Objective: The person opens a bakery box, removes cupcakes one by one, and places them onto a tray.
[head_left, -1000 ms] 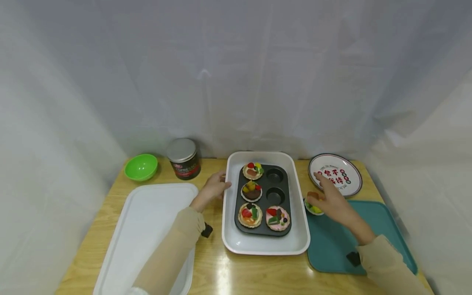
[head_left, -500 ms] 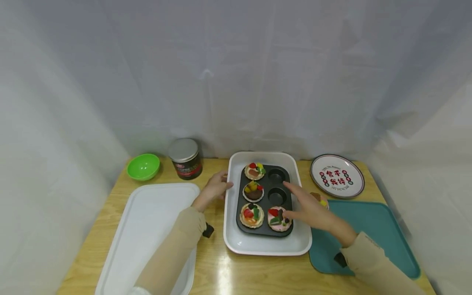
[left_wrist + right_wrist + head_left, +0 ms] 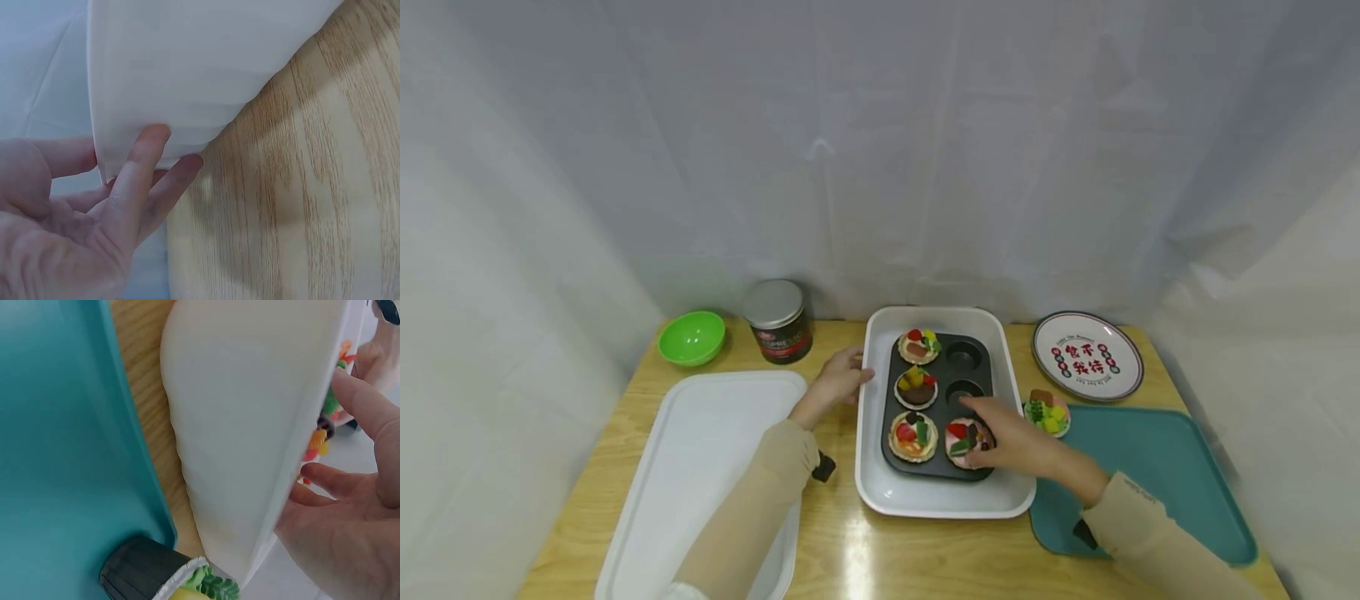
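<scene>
- A white baking dish (image 3: 880, 492), rectangular with rounded corners, sits flat on the wooden table; its left rim is touched by the left hand (image 3: 835, 385).
- A dark muffin tin (image 3: 937, 467) lies inside it; four cups hold tarts, and two on the right stand bare.
- A pink tart (image 3: 958, 439) topped with red, green and dark pieces sits in the near right cup, under the fingers of the right hand (image 3: 1011, 442).

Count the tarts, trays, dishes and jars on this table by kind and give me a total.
Fruit-topped tarts: 5 (four in the dark muffin tin, one on the teal tray)
Trays and pans: 4
Round dishes: 2
Jars: 1
Total: 12
</scene>
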`<state>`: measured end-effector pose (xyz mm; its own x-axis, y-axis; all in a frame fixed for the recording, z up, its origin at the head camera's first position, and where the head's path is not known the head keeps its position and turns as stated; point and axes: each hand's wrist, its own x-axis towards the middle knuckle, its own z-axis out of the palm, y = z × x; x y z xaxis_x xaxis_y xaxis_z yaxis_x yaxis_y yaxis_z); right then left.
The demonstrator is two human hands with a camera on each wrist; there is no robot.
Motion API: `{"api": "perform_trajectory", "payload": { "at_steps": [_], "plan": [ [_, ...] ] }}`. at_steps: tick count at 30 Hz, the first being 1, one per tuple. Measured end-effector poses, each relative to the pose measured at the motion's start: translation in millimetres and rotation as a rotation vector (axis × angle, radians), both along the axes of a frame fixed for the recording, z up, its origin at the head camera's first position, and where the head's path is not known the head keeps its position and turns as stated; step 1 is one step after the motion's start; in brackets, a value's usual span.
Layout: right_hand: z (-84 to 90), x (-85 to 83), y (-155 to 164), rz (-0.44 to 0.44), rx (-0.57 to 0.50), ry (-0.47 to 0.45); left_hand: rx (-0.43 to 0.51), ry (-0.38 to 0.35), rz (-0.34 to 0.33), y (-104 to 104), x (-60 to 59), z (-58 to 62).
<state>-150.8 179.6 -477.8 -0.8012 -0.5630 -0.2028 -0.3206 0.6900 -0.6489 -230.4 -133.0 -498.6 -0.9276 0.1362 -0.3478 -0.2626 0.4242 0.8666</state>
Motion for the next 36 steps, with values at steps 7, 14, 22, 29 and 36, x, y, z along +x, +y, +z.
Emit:
{"api": "perform_trajectory", "payload": {
  "at_steps": [7,14,22,29,36],
  "plan": [
    [-3.6,2.3,-4.8,-0.015,0.036,0.008,0.02,0.0,-0.005,-0.9,-0.5,-0.5],
    [-6.9,7.3,-10.9,0.012,0.083,0.086,0.04,0.041,-0.001,-1.8,0.0,-6.8],
    [-10.7,12.0,-16.6,0.021,0.139,0.158,0.054,0.029,0.016,-3.7,-1.5,-7.5],
    [-11.0,13.1,-18.0,0.021,0.159,0.193,0.081,0.008,0.01,-4.8,-2.6,-4.4],
    [-12.0,11.3,-17.3,0.028,0.146,0.202,0.058,0.011,0.01,-5.4,-2.0,-4.6]
  ]
}}
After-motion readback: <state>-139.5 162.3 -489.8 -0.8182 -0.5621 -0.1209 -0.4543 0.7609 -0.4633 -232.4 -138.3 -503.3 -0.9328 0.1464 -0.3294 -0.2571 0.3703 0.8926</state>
